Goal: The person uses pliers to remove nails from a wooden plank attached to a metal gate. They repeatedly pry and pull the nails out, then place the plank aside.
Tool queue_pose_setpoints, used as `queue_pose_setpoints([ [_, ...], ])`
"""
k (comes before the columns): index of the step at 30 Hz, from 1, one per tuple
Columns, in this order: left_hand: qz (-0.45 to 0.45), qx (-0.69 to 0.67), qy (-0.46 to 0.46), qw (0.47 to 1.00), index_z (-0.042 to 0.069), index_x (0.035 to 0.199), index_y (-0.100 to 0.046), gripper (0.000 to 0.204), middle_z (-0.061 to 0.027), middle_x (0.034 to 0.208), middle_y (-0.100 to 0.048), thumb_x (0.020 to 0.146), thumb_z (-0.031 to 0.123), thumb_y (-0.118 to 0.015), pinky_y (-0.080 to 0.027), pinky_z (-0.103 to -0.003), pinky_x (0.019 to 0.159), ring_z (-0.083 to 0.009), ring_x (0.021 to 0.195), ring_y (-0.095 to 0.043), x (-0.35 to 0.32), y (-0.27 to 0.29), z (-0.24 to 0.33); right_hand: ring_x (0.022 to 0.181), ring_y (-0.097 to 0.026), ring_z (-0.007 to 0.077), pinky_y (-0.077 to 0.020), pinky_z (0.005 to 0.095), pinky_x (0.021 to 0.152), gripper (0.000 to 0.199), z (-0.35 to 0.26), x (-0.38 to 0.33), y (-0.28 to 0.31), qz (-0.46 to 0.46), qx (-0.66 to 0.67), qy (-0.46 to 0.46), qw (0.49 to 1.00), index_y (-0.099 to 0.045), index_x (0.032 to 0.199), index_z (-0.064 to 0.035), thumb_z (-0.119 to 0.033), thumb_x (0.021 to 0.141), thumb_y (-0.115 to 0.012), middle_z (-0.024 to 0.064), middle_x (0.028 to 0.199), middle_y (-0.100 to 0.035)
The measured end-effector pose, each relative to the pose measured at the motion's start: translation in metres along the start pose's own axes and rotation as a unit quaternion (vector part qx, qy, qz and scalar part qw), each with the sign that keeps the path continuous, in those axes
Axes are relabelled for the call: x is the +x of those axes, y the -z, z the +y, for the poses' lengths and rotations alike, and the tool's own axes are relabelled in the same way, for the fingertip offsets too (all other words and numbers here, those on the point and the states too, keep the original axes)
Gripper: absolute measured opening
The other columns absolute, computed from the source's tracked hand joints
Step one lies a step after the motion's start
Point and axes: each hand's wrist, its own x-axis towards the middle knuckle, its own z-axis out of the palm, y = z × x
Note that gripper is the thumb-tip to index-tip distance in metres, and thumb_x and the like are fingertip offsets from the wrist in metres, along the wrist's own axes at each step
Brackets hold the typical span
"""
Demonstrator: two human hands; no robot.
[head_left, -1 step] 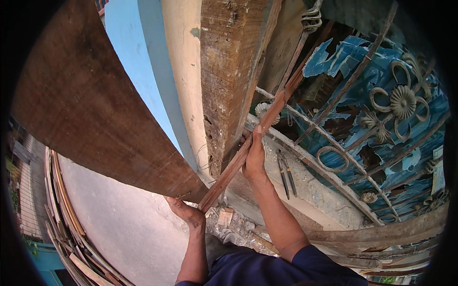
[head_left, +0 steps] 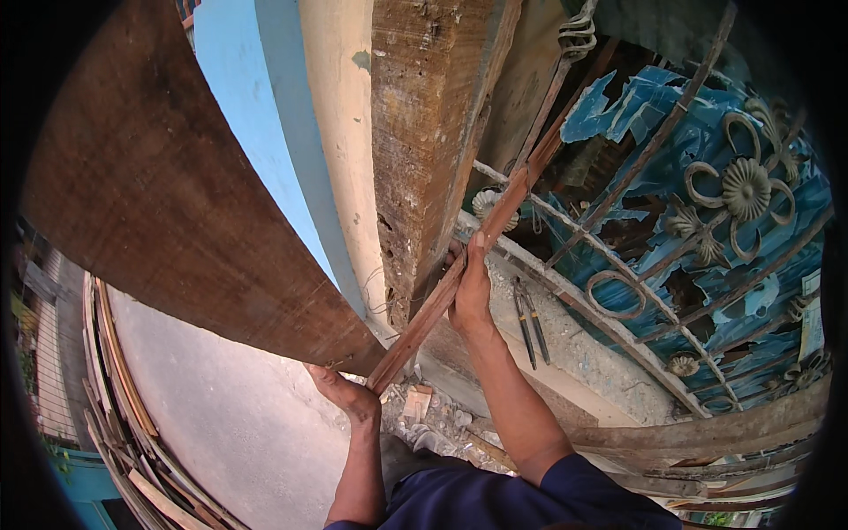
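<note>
My right hand (head_left: 473, 287) is wrapped around a long, narrow reddish wooden strip (head_left: 508, 208), thumb along its near side and fingertips showing beyond it. The strip slants from the ironwork at upper right down toward my left hand (head_left: 352, 393). A wide dark brown wooden board (head_left: 203, 238) rises from that left hand to the upper left. My left hand grips the board at its lower end, thumb pointing left; its other fingers are mostly hidden behind the wood. The strip's lower end lies against the board's bottom corner, close to the left hand.
A thick weathered wooden post (head_left: 424, 150) stands ahead beside a cream and blue wall (head_left: 336, 115). Pliers (head_left: 530, 322) lie on the concrete ledge to the right. Beyond are an ornamental iron grille (head_left: 618, 278) and torn blue sheeting (head_left: 636, 106). Wooden planks (head_left: 132, 406) line the left; rubble (head_left: 433, 424) lies below.
</note>
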Motion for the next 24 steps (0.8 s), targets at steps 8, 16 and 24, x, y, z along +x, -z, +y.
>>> queue_pose_setpoints([
  [8, -0.002, 0.003, -0.005, 1.000, -0.001, 0.144, -0.035, 0.079, -0.0189, 0.139, -0.044, 0.101, 0.064, -0.030, -0.030, -0.044, 0.110, -0.0292, 0.130, -0.042, 0.000, -0.001, -0.002, 0.102, -0.046, 0.0161, -0.0413, 0.0306, 0.091, 0.095, 0.001, 0.001, 0.001, 0.009, -0.003, 0.000, 1.000, -0.040, 0.140, 0.0054, -0.076, 0.090, -0.046, 0.0070, 0.115, -0.048],
  [16, 0.006, 0.018, -0.013, 1.000, -0.001, 0.144, -0.035, 0.079, -0.0190, 0.139, -0.044, 0.100, 0.064, -0.031, -0.030, -0.044, 0.110, -0.0296, 0.130, -0.042, 0.005, -0.006, 0.000, 0.098, -0.046, 0.0152, -0.0417, 0.0304, 0.087, 0.095, 0.001, 0.009, 0.003, -0.012, -0.003, 0.000, 1.000, -0.044, 0.136, 0.0065, -0.077, 0.090, -0.044, 0.0057, 0.105, -0.046],
  [24, 0.021, 0.020, -0.005, 1.000, -0.006, 0.139, -0.039, 0.085, -0.0199, 0.135, -0.048, 0.099, 0.068, -0.025, -0.032, -0.043, 0.108, -0.0301, 0.127, -0.045, 0.006, -0.008, 0.000, 0.097, -0.047, 0.0156, -0.0410, 0.0307, 0.088, 0.095, -0.002, 0.006, -0.001, -0.008, -0.013, 0.010, 1.000, -0.046, 0.135, 0.0071, -0.077, 0.090, -0.043, 0.0059, 0.105, -0.046],
])
